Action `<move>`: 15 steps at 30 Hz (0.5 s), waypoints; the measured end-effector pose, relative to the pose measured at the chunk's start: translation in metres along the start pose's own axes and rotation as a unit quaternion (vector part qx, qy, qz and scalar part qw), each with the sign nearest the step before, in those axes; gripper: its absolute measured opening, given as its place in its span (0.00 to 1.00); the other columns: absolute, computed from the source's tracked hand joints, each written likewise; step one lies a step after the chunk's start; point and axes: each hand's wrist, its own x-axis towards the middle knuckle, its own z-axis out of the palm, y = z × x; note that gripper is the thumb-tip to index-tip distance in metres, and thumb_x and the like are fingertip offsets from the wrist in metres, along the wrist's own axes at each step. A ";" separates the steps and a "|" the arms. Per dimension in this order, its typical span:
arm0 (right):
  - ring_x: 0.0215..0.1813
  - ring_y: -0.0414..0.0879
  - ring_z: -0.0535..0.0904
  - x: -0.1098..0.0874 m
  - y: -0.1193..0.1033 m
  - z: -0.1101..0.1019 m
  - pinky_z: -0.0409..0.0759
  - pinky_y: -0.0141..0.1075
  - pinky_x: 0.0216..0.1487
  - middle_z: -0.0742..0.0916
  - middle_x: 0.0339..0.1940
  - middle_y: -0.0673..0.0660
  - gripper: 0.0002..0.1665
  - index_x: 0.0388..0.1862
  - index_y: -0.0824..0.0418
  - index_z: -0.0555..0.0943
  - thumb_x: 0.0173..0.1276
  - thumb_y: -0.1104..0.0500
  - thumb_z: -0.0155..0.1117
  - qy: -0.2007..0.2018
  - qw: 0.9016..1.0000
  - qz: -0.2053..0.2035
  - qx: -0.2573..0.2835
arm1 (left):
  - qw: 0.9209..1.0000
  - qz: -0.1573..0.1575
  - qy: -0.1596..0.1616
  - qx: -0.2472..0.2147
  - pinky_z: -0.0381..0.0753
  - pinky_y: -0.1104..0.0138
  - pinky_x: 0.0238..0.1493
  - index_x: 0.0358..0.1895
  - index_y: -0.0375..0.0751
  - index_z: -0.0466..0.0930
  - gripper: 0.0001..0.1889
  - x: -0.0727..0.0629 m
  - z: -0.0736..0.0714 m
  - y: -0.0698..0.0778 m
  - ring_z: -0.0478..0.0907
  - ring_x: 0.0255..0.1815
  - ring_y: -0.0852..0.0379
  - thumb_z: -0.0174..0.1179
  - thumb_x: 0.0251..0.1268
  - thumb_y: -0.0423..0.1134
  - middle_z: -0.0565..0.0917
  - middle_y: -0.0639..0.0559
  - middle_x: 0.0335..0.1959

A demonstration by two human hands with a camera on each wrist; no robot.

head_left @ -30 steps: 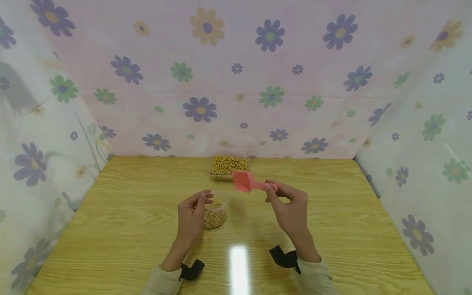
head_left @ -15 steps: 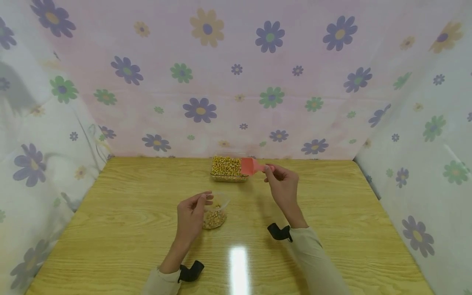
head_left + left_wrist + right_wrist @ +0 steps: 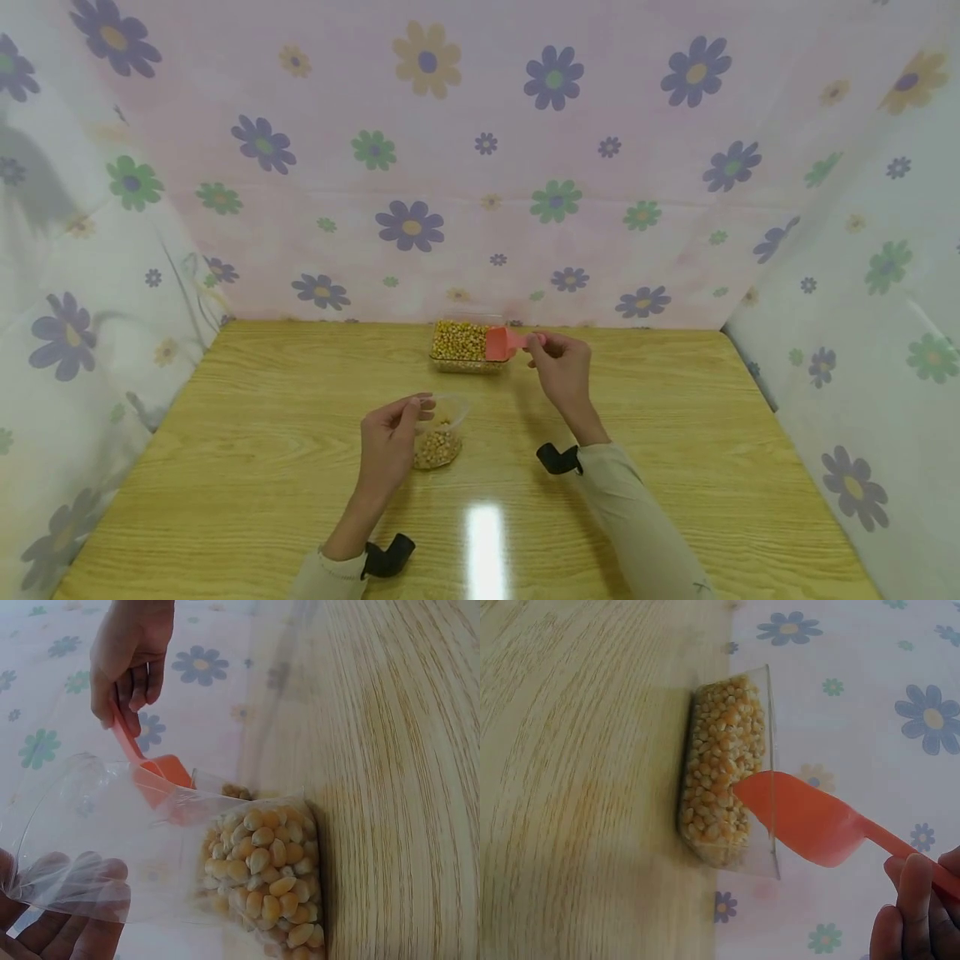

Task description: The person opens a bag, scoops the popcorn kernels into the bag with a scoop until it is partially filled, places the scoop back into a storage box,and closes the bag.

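Scoop (image 3: 498, 343), pinkish red, at the right end of the tub (image 3: 468, 365), blade tilted over the rim. Right wrist view: tip overlaps the kernels (image 3: 456, 340) inside, can't tell if touching. Right hand (image 3: 564, 371) pinches the scoop's handle end between thumb and fingers, hand itself just right of the tub, above the table (image 3: 262, 433). Tub clear, rectangular, sits at the far edge of the table, filled well up with yellow kernels.

Bag (image 3: 97, 802) clear, mouth up, stands on the table nearer the person than the tub, well apart from it. Pale yellow kernels fill its lower part, upper film bare. Left hand (image 3: 386, 437) pinches the bag's upper edge on its left side; some fingers show through the film in left wrist view. Same view: scoop partly seen through the bag.

Both arms in beige sleeves (image 3: 633, 521), black curved piece (image 3: 558, 458) at each wrist. Table wood-grain, bright glare (image 3: 486, 546) near the front. Flower-print cloth (image 3: 480, 100) behind and on both sides, purple, green and yellow blooms
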 end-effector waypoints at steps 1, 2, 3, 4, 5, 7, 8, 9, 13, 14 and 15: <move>0.22 0.45 0.84 0.001 0.001 0.001 0.83 0.31 0.26 0.90 0.32 0.68 0.11 0.36 0.73 0.88 0.72 0.65 0.64 0.001 1.000 0.006 0.000 | 1.000 0.000 -0.001 0.001 0.87 0.62 0.38 0.47 0.31 0.89 0.16 0.000 0.000 0.000 0.89 0.40 0.43 0.50 0.81 0.35 0.90 0.37 0.41; 0.22 0.45 0.84 0.002 0.002 0.002 0.82 0.31 0.25 0.90 0.32 0.68 0.11 0.36 0.73 0.88 0.73 0.65 0.64 0.002 1.000 0.011 -0.002 | 1.000 0.000 -0.001 0.001 0.87 0.62 0.38 0.47 0.31 0.89 0.16 0.000 0.000 0.000 0.89 0.40 0.44 0.50 0.81 0.35 0.89 0.36 0.41; 0.21 0.44 0.84 0.002 0.003 0.002 0.81 0.31 0.24 0.90 0.32 0.67 0.11 0.36 0.73 0.88 0.73 0.65 0.64 0.003 1.000 0.018 -0.002 | 1.000 -0.001 -0.002 0.001 0.87 0.63 0.38 0.47 0.31 0.89 0.16 0.000 -0.001 0.000 0.89 0.40 0.44 0.50 0.81 0.35 0.89 0.36 0.41; 0.21 0.44 0.83 0.003 0.005 0.003 0.81 0.31 0.24 0.90 0.32 0.68 0.11 0.37 0.73 0.88 0.73 0.65 0.63 0.003 1.000 0.028 0.000 | 1.000 -0.003 -0.002 0.000 0.87 0.64 0.38 0.47 0.31 0.89 0.16 0.000 -0.001 0.000 0.89 0.40 0.45 0.50 0.81 0.35 0.89 0.37 0.41; 0.20 0.44 0.83 0.004 0.007 0.003 0.80 0.31 0.24 0.90 0.32 0.68 0.12 0.38 0.73 0.88 0.73 0.64 0.63 0.003 0.999 0.038 0.001 | 1.000 -0.005 -0.002 0.001 0.87 0.64 0.38 0.47 0.31 0.89 0.16 0.000 -0.001 0.000 0.89 0.40 0.46 0.50 0.81 0.35 0.90 0.37 0.41; 0.21 0.46 0.84 0.006 0.011 0.005 0.82 0.34 0.26 0.90 0.33 0.69 0.12 0.39 0.74 0.88 0.73 0.64 0.64 0.004 0.998 0.056 0.009 | 1.000 -0.008 -0.002 0.000 0.86 0.66 0.39 0.47 0.31 0.89 0.16 0.000 -0.002 0.001 0.89 0.41 0.45 0.50 0.81 0.36 0.90 0.37 0.41; 0.21 0.46 0.84 0.007 0.013 0.005 0.84 0.36 0.27 0.90 0.34 0.69 0.13 0.39 0.74 0.88 0.73 0.63 0.64 0.003 0.998 0.065 0.013 | 1.000 -0.010 -0.003 -0.001 0.86 0.66 0.39 0.47 0.31 0.89 0.16 0.000 -0.002 0.001 0.88 0.41 0.44 0.50 0.81 0.35 0.89 0.37 0.41; 0.21 0.46 0.84 0.007 0.015 0.006 0.85 0.39 0.30 0.90 0.34 0.69 0.12 0.39 0.73 0.88 0.73 0.63 0.64 0.001 0.997 0.077 0.018 | 1.000 -0.013 -0.003 -0.001 0.85 0.67 0.39 0.47 0.32 0.89 0.16 0.000 -0.002 0.001 0.88 0.41 0.45 0.50 0.81 0.35 0.90 0.38 0.41; 0.24 0.54 0.85 0.009 0.023 0.009 0.87 0.49 0.39 0.91 0.34 0.66 0.12 0.40 0.72 0.89 0.74 0.62 0.64 0.000 0.991 0.128 0.040 | 1.000 -0.016 -0.004 -0.007 0.85 0.67 0.38 0.47 0.31 0.89 0.16 0.000 -0.002 0.001 0.88 0.41 0.44 0.51 0.81 0.35 0.89 0.37 0.42; 0.26 0.56 0.85 0.009 0.025 0.010 0.88 0.48 0.39 0.91 0.34 0.66 0.13 0.40 0.72 0.88 0.74 0.62 0.64 -0.001 0.989 0.140 0.045 | 1.000 -0.017 -0.004 -0.008 0.86 0.66 0.38 0.47 0.31 0.89 0.16 0.000 -0.002 0.001 0.88 0.41 0.44 0.51 0.81 0.35 0.89 0.36 0.42; 0.27 0.58 0.85 0.009 0.026 0.011 0.88 0.48 0.40 0.91 0.35 0.66 0.13 0.42 0.72 0.88 0.74 0.62 0.64 -0.001 0.987 0.153 0.051 | 1.000 -0.016 -0.004 -0.009 0.86 0.66 0.38 0.47 0.31 0.89 0.16 0.000 -0.002 0.001 0.88 0.41 0.43 0.51 0.81 0.35 0.89 0.36 0.42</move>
